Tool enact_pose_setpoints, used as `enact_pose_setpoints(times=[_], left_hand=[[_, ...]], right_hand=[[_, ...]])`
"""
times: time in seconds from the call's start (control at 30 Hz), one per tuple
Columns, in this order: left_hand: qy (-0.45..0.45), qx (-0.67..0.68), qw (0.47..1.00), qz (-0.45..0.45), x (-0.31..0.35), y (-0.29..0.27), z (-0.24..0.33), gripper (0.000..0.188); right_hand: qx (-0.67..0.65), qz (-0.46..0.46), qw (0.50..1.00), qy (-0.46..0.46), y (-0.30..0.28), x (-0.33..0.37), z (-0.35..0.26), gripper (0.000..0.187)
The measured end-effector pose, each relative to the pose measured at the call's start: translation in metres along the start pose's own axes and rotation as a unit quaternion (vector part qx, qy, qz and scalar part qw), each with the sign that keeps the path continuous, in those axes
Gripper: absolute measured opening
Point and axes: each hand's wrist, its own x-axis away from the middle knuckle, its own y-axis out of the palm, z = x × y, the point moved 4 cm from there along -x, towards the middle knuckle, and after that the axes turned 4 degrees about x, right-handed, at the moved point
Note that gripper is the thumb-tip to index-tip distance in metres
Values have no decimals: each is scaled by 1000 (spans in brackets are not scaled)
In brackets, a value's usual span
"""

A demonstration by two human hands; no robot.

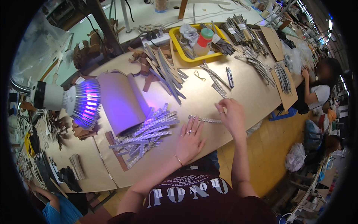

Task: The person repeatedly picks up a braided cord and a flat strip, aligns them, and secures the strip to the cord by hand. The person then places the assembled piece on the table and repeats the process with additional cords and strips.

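Note:
My left hand point(191, 140) lies flat on the table with its fingers out, the fingertips at one end of a narrow snakeskin-patterned strip point(206, 120). That strip runs to the right and passes under my right hand point(233, 115). The right fingers are bent and drawn together; what is between them, if anything, is hidden. Just beyond the right fingertips lie a few more patterned strips point(214, 79). Left of my left hand, a loose pile of grey-and-white patterned strips point(158, 128) spreads over the table. Thread snips point(230, 77) rest beyond my right hand.
A lamp with a finned head point(85, 103) glows purple beside a curved brown form point(121, 100). Farther back are plain strips point(164, 69), a yellow tray point(179, 50) holding a green-capped bottle point(203, 42), and strip bundles point(257, 67). A person point(317, 87) works at the right.

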Motion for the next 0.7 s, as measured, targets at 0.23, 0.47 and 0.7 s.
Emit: enact_pose_setpoints(times=[0.23,0.47,0.7], left_hand=[[4,43,998,39,3,-9,-1,63],[44,68,993,81,12,-5,-5,43],[71,186,973,114,13,-20,-2,39]], right_hand=[[-112,-83,990,-10,82,-75,-90,34],[-130,-116,983,54,101,-90,-93,30],[-161,58,985,-2,54,-75,-63,21]])
